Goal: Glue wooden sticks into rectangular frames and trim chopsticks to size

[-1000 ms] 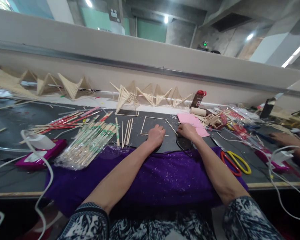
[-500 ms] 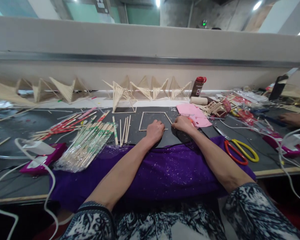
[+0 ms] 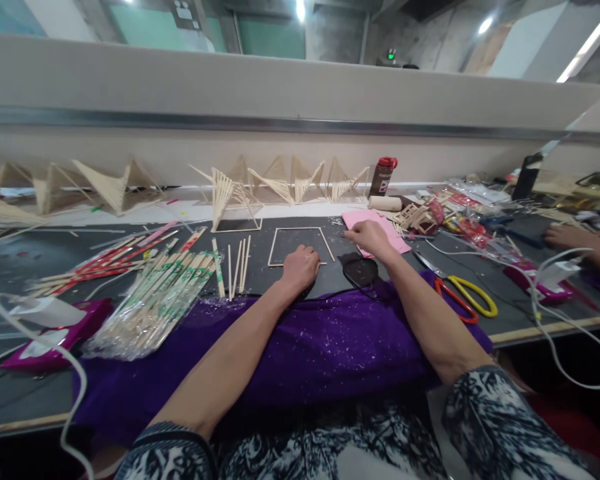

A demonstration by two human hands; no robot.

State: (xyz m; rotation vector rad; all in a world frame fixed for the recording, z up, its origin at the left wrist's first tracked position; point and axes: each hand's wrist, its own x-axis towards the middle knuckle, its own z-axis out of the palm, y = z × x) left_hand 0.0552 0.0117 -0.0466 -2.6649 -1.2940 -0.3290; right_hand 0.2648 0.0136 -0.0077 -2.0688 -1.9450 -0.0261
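Observation:
A four-sided frame of thin wooden sticks [image 3: 298, 229] lies flat on the dark tabletop. Its right-hand stick slants, and its lower end stands apart from the near stick. My left hand [image 3: 301, 268] is closed over that near stick, with fingers curled down on it; a short end shows past the fingertips. Right of the frame, my right hand [image 3: 369, 237] is pinched shut at the edge of a folded pink cloth [image 3: 387, 230]. Whatever is between its fingertips is too small to make out. Several loose sticks [image 3: 243, 263] lie left of the frame.
Plastic-wrapped sticks [image 3: 155, 293] lie at left. Stick models [image 3: 223, 193] and a red-capped bottle [image 3: 381, 177] stand along the back. Scissors [image 3: 460, 297] rest at right beside purple cloth [image 3: 330, 347]. White cables [image 3: 537, 320] loop at both sides. Another person's hand [image 3: 570, 237] is at far right.
My right hand has moved up and away from the lower end of the slanting stick, toward the pink cloth. My left hand stays on the near stick. The view has shifted slightly right.

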